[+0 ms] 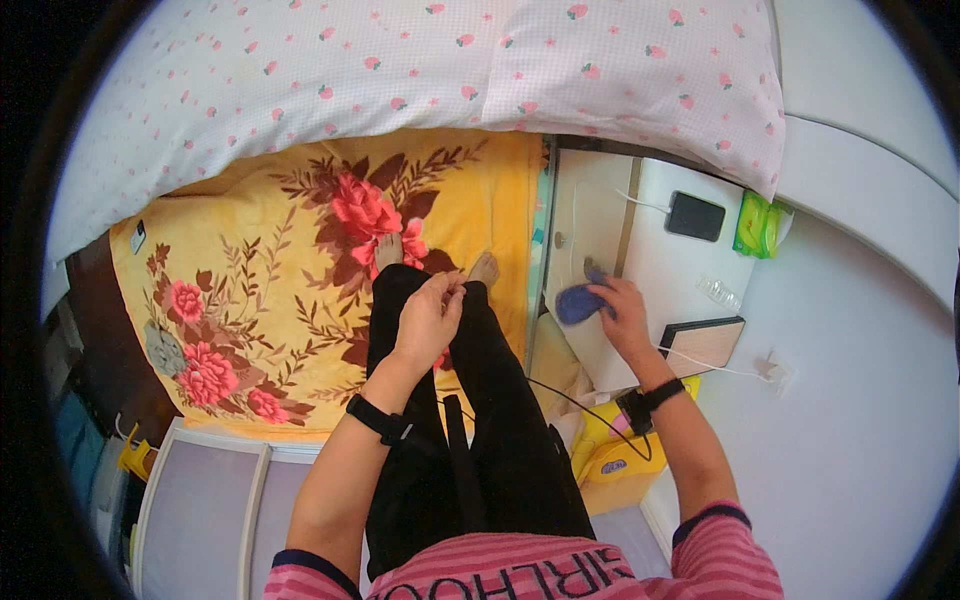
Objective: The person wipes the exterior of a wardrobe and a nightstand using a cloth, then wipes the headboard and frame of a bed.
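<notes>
My right hand [624,311] grips a blue cloth item [579,304], perhaps a sock, in front of a white bedside cabinet [652,262]. A small greyish-brown part shows above the blue cloth; I cannot tell if it belongs to it. Over my knees, my left hand [431,311] has its thumb and fingertips brought together, and whether anything thin lies between them does not show. Both my bare feet rest on a yellow floral blanket [450,172] below. A grey cloth item [163,351] lies on the blanket's left part.
On the cabinet are a black phone [695,216] with a white cable, a green packet [759,225], a clear ribbed item [718,292] and a dark-edged box [701,345]. A strawberry-print quilt [450,67] lies beyond. Yellow packages [626,457] and a black cord [592,412] are beside my legs.
</notes>
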`<state>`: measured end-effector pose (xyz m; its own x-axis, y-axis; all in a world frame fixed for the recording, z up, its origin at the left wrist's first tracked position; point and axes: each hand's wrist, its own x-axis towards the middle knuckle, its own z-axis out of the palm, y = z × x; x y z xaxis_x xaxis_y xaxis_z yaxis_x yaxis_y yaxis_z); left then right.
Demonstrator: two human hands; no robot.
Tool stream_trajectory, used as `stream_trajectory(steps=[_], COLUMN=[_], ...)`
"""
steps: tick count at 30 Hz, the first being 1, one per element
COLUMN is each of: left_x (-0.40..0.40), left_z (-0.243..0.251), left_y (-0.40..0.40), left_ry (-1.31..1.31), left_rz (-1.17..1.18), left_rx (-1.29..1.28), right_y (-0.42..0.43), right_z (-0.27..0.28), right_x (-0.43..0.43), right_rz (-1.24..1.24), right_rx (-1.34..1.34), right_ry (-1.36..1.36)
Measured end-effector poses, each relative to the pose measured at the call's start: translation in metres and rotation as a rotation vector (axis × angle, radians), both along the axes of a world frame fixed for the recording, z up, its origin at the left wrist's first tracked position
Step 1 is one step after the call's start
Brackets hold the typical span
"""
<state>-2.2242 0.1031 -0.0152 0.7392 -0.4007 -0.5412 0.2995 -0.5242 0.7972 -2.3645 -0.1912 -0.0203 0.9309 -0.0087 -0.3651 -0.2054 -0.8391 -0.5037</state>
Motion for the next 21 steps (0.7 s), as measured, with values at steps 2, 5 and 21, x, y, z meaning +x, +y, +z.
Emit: stream_trajectory(steps=[2,5,21], left_x=[0.004,0.01,0.026], left_z=[0.005,0.018,0.097], left_y=[0.003,-0.006,-0.014], left_ry=[-0.008,-0.043,-0.243], left_rz=[-0.018,-0.023,-0.007], left_rx=[0.02,0.038,0.0], right_y=[-0.002,-0.024,0.149], right_z=[0.018,0.016,0.06], right_x=[0.0,-0.011,0.08], right_rz=[-0.283,-0.691,-0.341], right_rx=[-0.036,-0.189,0.396], right_ry=[-0.202,-0.323,0.205])
